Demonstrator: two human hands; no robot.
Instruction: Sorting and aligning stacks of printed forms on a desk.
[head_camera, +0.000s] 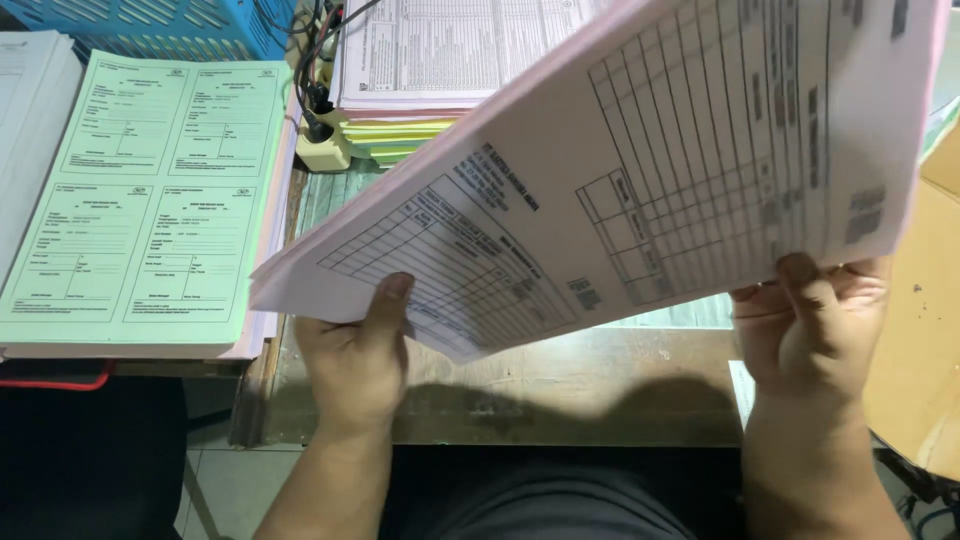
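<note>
Both hands grip one thick sheaf of pale pink forms (640, 170), printed w/ black ruled grids, lifted off the table and tilted up toward the camera. Left hand (355, 365) is closed on the sheaf's lower-left edge, thumb up over the top sheet, fingers hidden underneath. Right hand (815, 325) is closed on the lower-right edge, thumb on the front face, other fingers curled behind. Well left of the left hand lies a stack of light green forms (145, 195), four boxed panels per sheet, resting on white and pinkish sheets. Above that, a blue plastic basket (170, 25) at the far edge. Just beyond the left hand, past the sheaf's corner: a cream power strip (322, 145) w/ black plugs and cables, next to a pile of yellow and green paper (400, 135) topped by a white printed sheet (450, 45). Right of the right hand, a tan cardboard panel (920, 340). Table (560, 380) is worn brown wood under the hands; a grey tiled floor (225, 490) shows below its front edge.
</note>
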